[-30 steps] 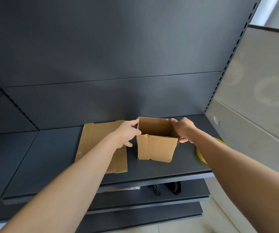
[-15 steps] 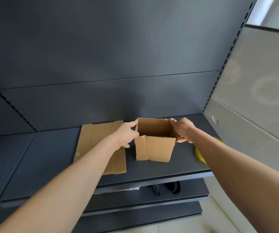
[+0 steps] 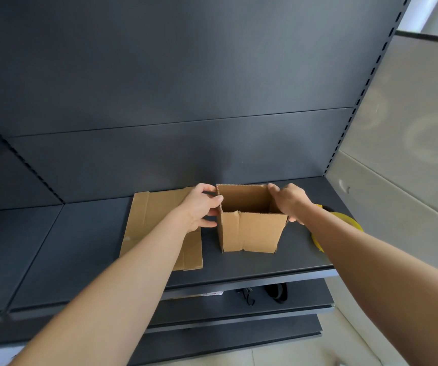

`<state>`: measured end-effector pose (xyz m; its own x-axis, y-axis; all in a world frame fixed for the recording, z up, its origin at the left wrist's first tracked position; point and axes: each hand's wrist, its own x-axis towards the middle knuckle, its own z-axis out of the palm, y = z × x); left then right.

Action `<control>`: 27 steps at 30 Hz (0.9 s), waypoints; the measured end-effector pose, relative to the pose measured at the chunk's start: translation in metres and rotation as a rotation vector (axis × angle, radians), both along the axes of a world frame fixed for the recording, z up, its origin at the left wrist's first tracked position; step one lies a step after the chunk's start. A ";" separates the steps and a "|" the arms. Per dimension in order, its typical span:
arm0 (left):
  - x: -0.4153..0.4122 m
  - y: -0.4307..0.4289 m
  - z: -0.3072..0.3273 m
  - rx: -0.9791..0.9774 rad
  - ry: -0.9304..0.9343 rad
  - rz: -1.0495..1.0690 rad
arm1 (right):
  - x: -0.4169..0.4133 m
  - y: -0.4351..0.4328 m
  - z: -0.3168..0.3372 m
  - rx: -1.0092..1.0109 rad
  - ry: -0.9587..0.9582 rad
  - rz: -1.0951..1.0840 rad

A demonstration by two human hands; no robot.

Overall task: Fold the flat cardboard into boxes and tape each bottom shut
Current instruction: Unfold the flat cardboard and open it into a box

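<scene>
A small brown cardboard box (image 3: 250, 231) stands upright on the dark shelf (image 3: 86, 247), its top open and its inside in shadow. My left hand (image 3: 199, 207) grips its left wall, thumb over the rim and fingers against the outside. My right hand (image 3: 287, 200) holds the right wall the same way. To the left of the box lies a flat piece of cardboard (image 3: 157, 217), partly under my left forearm. A yellow tape roll (image 3: 344, 220) lies on the shelf behind my right forearm, mostly hidden.
The shelf's dark back panel rises right behind the box. A pale wall (image 3: 410, 154) closes the right side. Lower shelves hold a black strap and hook (image 3: 273, 293). The shelf's front edge runs just below the box.
The box has shifted very slightly left and my left hand has closed more firmly around its left wall. My right hand keeps its hold. The flat cardboard has not moved.
</scene>
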<state>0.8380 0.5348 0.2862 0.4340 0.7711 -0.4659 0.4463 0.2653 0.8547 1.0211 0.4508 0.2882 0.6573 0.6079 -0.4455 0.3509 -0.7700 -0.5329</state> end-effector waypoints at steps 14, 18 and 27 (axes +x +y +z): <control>0.010 -0.010 0.002 0.050 0.022 -0.003 | -0.009 0.004 -0.006 0.052 -0.079 -0.010; 0.010 -0.011 0.002 0.082 0.047 -0.048 | -0.006 0.005 -0.008 0.005 -0.136 0.042; 0.017 -0.013 0.003 0.320 0.281 -0.258 | -0.009 0.005 -0.008 -0.033 -0.198 0.100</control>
<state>0.8548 0.5223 0.2894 0.5210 0.7785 -0.3501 0.6878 -0.1399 0.7123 1.0122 0.4553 0.2798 0.6711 0.6617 -0.3345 0.5216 -0.7420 -0.4212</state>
